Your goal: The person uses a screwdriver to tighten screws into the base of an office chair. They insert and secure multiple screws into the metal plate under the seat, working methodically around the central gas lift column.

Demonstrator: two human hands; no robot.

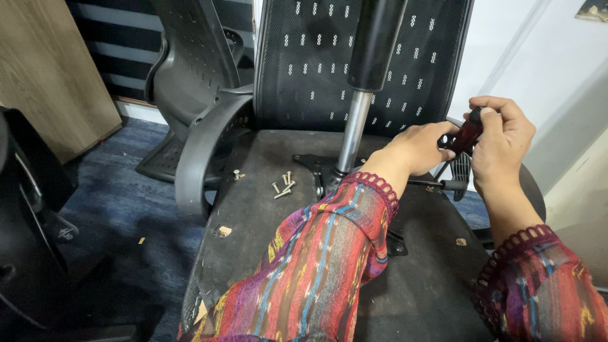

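Note:
An office chair lies upturned, its seat underside [266, 209] facing up and its gas cylinder [354, 120] sticking up from the middle. My right hand [503, 142] is closed around the dark red handle of a screwdriver [467, 133] at the right edge of the seat. My left hand [418, 149] reaches across beside it, fingers touching the screwdriver near the right armrest [461, 170]. Several loose silver bolts [283, 187] lie on the seat underside, left of the cylinder. Both of my sleeves are multicoloured with a lace cuff.
The chair's mesh backrest [304, 57] stands behind the cylinder, its left armrest [196, 158] curving down. A second grey chair [190, 69] stands at the back left on blue carpet [114, 196]. A dark object [25, 209] is at far left, a wooden panel [50, 69] behind it.

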